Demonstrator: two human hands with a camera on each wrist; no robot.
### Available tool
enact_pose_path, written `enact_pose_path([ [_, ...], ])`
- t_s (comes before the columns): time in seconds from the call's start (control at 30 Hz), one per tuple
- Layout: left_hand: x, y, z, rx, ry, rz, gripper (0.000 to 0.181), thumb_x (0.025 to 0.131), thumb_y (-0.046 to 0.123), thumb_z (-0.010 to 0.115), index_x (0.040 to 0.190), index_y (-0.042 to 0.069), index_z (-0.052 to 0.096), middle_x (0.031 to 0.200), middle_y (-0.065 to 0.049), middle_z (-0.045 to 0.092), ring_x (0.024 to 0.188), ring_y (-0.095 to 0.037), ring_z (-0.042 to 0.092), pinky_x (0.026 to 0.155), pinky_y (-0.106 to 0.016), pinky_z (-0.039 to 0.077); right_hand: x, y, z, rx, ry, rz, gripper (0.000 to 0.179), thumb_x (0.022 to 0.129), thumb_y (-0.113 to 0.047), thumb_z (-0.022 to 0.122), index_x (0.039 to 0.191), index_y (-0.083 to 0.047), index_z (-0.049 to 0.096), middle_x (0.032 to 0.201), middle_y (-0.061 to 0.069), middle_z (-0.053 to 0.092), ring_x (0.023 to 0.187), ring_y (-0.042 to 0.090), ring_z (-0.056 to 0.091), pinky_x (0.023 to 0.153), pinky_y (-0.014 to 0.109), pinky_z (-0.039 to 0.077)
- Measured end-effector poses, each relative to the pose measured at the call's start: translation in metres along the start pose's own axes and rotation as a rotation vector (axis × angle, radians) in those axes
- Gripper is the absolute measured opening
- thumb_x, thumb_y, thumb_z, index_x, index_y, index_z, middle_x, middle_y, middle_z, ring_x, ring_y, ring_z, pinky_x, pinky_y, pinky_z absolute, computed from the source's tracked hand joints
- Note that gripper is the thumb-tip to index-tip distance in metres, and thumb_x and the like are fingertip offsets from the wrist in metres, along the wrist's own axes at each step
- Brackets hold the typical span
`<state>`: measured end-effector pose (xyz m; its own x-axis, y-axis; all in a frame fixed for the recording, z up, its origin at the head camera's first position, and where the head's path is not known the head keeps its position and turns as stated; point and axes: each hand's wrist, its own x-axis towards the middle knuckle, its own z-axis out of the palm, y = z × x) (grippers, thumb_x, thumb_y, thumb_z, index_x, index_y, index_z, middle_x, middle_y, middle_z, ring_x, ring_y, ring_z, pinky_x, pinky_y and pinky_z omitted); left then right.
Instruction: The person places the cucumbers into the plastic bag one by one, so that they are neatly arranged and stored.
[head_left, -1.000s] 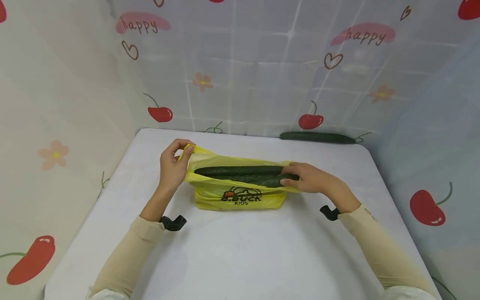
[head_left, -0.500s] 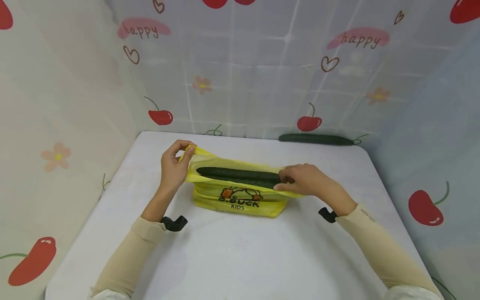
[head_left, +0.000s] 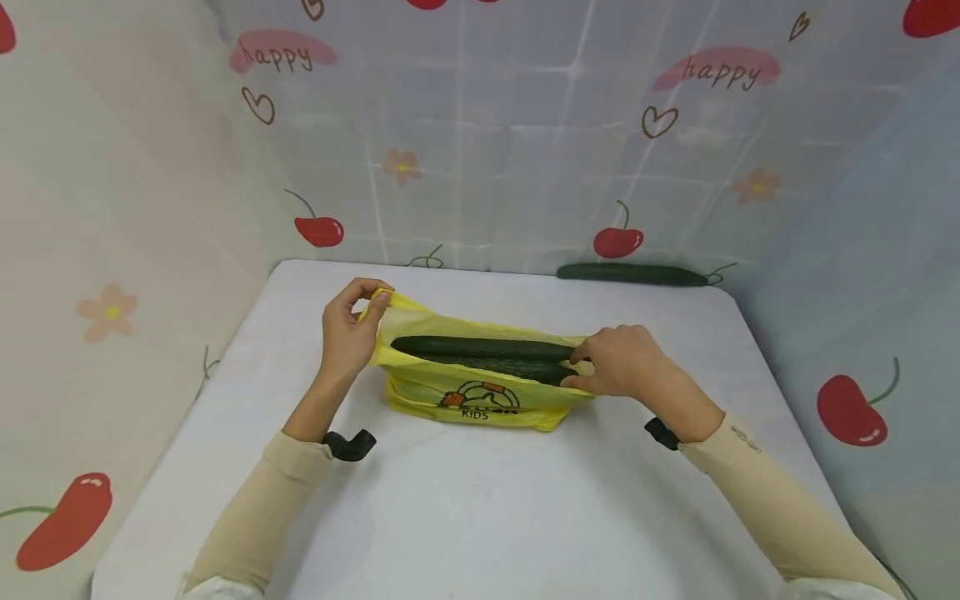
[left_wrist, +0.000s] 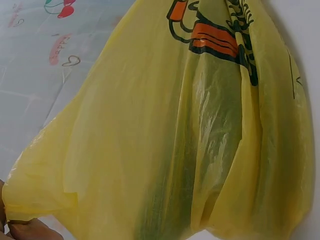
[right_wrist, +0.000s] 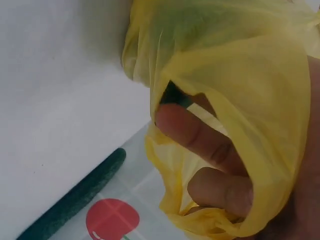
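Note:
A yellow plastic bag with a printed duck logo and "KIDS" lies on its long side, mouth facing up. Inside lie two dark green cucumbers, a far cucumber and a near cucumber, side by side. At the bag's left end, my left hand pinches the handle between thumb and fingers and holds it raised. My right hand is at the right end, its curled fingers through the handle loop, with fingertips right at the cucumber ends. The bag covers part of this hand in the right wrist view.
Another cucumber lies along the back edge of the white table, against the curtain with cherry prints. Curtains also hang on the left and right. Black wrist mounts sit under both wrists.
The right hand has shifted its grip from the near cucumber's end to the bag's right edge. Both cucumbers now lie within the bag's mouth. The left hand has stayed in place.

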<state>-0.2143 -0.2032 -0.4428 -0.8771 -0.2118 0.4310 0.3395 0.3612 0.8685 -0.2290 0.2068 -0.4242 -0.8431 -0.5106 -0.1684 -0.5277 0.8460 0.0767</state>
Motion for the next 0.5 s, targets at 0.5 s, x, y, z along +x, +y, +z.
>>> enact_pose_path([
  [0.5,-0.004,0.002,-0.002,0.004,-0.031,-0.013,0.016,0.107,0.021,0.069,0.113,0.009,0.076,0.107,0.002,0.071,0.106,-0.004,0.063,0.08,-0.019,0.052,-0.008,0.013,0.003,0.168,0.254,-0.089,0.029,0.094,-0.041,0.083,0.115,-0.021,0.081,0.071,-0.008,0.07,0.057,0.006,0.053,0.05,0.026,0.04],
])
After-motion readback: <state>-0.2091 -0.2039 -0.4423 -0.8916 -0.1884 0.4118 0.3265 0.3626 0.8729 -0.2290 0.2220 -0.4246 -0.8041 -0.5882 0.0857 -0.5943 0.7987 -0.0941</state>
